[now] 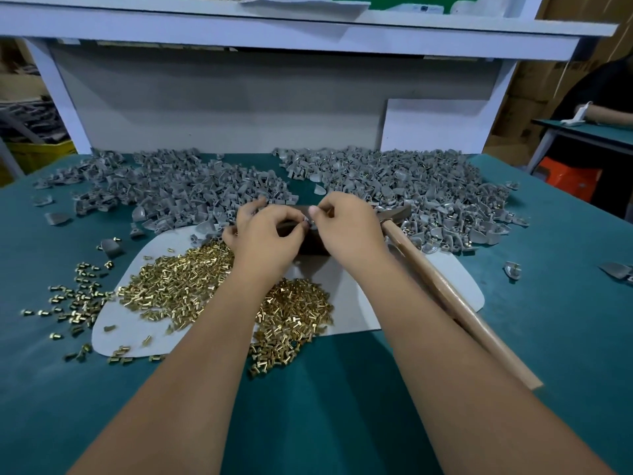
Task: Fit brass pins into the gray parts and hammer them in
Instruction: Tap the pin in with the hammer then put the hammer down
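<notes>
Brass pins (pixel 191 282) and gray parts (pixel 185 190) lay heaped around both hands, with one small piece pinched between them.

Left hand (pixel 267 238) and right hand (pixel 346 231) met fingertip to fingertip over a dark block (pixel 310 246), fingers curled and pinching a small gray part (pixel 310 221); whether a pin was already seated in it was too small to tell. Loose pins were spread just below the left wrist, on a pale mat (pixel 342 296) and spilling onto the desk (pixel 548 320). Gray parts were piled beyond both hands, the heap past the right hand (pixel 428 186) showing faint brass glints, possibly finished pieces. Judging by the piles, much work remained. A hammer (pixel 445 286) lay untouched beside the right forearm, its head partly hidden behind the hand.
</notes>
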Motion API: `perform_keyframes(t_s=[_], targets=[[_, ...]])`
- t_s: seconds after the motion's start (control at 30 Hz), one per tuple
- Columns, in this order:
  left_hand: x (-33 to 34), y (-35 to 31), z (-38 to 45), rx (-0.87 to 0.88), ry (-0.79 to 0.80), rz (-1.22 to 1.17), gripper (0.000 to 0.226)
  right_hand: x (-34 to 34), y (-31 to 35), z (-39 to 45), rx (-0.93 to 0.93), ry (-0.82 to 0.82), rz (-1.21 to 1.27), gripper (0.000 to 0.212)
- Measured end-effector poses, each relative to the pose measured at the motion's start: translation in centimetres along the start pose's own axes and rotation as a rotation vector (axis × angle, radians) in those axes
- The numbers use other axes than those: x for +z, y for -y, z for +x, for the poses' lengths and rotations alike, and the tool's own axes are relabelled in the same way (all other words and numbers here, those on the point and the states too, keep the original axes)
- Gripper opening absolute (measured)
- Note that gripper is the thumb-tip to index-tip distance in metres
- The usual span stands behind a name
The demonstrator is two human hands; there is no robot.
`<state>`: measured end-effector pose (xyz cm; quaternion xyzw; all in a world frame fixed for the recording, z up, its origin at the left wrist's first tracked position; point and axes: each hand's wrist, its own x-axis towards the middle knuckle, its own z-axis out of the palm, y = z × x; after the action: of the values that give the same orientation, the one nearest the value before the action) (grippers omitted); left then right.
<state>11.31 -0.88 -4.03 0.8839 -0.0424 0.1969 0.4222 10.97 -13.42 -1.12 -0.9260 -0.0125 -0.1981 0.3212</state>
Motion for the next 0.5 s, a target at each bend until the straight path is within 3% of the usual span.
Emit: perform_keyframes(t_s=[0.37, 0.5], targets=[[0.1, 0.1, 0.1, -0.009, 0.005, -0.01, 0.009, 2.2, 0.1, 0.1, -0.23, -0.151, -0.346, 0.014], [0.1, 0.1, 0.1, -0.025, 0.013, -0.002, 0.007, 2.7, 0.1, 0.1, -0.244, -0.129, -0.461, 0.013]])
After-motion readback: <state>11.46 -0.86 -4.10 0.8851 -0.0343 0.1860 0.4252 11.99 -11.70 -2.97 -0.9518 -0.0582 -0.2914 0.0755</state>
